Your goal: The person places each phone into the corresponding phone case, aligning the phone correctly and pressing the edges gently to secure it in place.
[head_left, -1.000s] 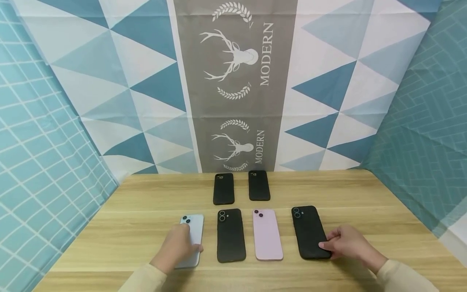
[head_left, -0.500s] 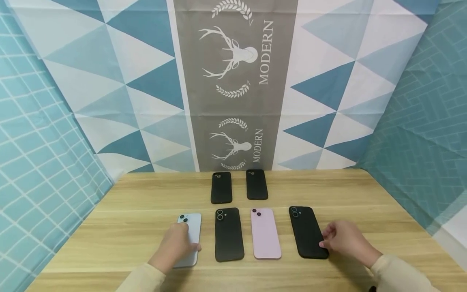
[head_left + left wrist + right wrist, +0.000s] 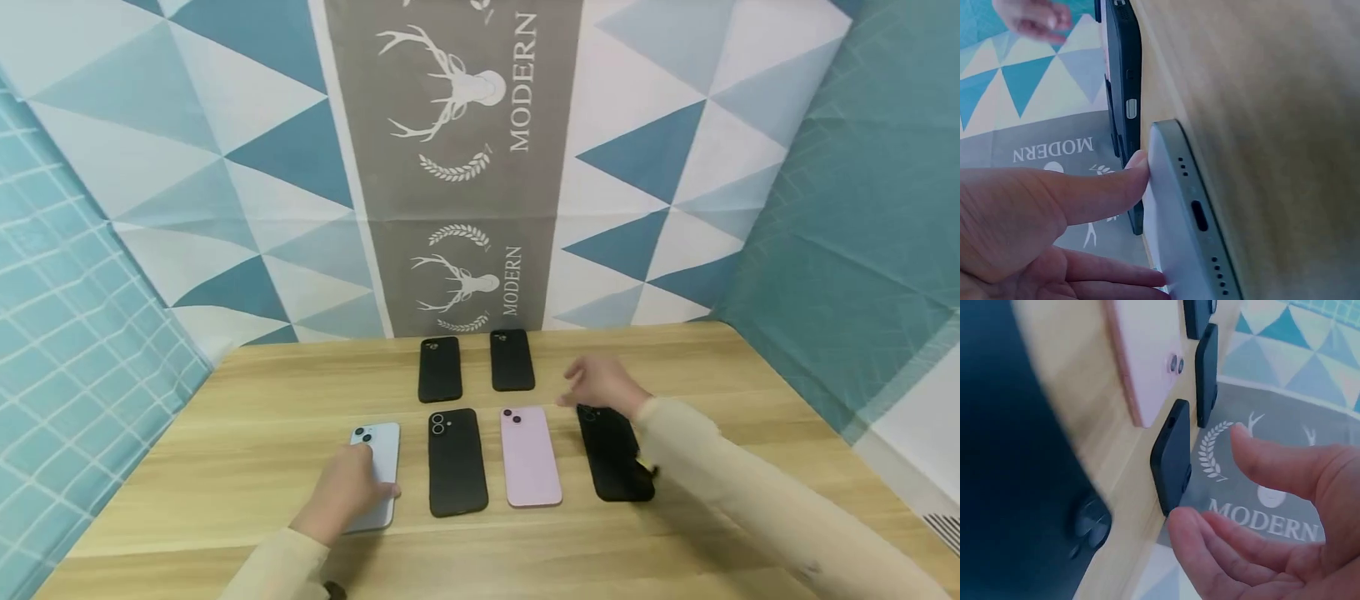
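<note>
1. Resting on the light blue phone (image 3: pixel 372 475), the left hand (image 3: pixel 347 493) lies at the left end of the front row, well left of the pink phone (image 3: pixel 529 457), its fingers (image 3: pixel 1094 190) flat against the phone's back and edge.
2. The right hand (image 3: pixel 600 385) hovers just right of the pink phone's top, above the black phone (image 3: pixel 613 454) on the bench (image 3: pixel 720 417), fingers (image 3: pixel 1210 556) loosely spread, holding nothing.

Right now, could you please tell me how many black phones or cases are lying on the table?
4: two side by side at the back, back left case and back right case; one in the front row; one front right, partly under the right sleeve. None seems hidden.
</note>
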{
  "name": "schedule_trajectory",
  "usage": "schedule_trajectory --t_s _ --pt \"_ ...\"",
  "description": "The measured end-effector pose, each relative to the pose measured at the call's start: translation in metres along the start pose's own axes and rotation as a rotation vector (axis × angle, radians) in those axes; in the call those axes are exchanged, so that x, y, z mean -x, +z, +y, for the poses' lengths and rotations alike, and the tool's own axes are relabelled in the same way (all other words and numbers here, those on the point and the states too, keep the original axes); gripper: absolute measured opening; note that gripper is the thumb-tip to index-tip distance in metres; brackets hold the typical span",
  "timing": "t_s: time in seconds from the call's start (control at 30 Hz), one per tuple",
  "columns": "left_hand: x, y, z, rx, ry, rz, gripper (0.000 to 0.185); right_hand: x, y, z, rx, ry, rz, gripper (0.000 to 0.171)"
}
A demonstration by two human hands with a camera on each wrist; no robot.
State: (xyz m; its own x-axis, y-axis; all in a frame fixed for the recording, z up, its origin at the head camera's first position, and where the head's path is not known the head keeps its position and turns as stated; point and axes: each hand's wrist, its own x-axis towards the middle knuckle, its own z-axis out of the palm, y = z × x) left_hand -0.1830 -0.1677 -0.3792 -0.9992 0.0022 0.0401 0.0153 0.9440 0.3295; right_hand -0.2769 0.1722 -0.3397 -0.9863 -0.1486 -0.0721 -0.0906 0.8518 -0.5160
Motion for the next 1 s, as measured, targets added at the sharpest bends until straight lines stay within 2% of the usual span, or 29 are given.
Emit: schedule_trajectory --t_s 0.03,0.13,0.27,0.33,0.43,0.57,0.63,0.8,1.0 --pt "0.0 -0.002 -0.001 -0.006 -0.004 -0.002 0.053 -0.01 0.003 -0.007 0.001 -0.001 -0.005 0.05" --pt "0.001 -0.005 -0.003 -0.02 -0.006 -0.013 0.054 -0.036 0.011 -0.022 0.018 0.003 -0.019 0.035" --pt "0.002 -0.006 -0.003 -0.026 0.009 -0.005 0.053 -0.062 0.022 -0.032 0.1 -0.014 0.014 0.05" --pt "0.001 -0.004 -0.002 -0.032 0.018 0.005 0.052 -0.07 0.026 -0.034 0.133 -0.009 0.041 0.045" --pt "0.001 -0.003 0.0 -0.045 0.027 0.008 0.053 -0.08 0.033 -0.038 0.184 0.015 0.038 0.042" --pt "0.0 -0.002 0.002 -0.057 0.025 0.001 0.055 -0.094 0.041 -0.042 0.267 0.059 -0.014 0.07" --pt "0.001 -0.002 0.002 -0.052 0.022 -0.001 0.055 -0.095 0.043 -0.047 0.298 0.08 -0.04 0.076" --pt "0.003 0.0 0.0 -0.023 0.013 0.01 0.053 -0.094 0.048 -0.06 0.36 0.146 -0.051 0.073" --pt "0.004 -0.001 -0.001 -0.031 0.024 0.043 0.051 -0.111 0.065 -0.063 0.438 0.176 -0.046 0.074"
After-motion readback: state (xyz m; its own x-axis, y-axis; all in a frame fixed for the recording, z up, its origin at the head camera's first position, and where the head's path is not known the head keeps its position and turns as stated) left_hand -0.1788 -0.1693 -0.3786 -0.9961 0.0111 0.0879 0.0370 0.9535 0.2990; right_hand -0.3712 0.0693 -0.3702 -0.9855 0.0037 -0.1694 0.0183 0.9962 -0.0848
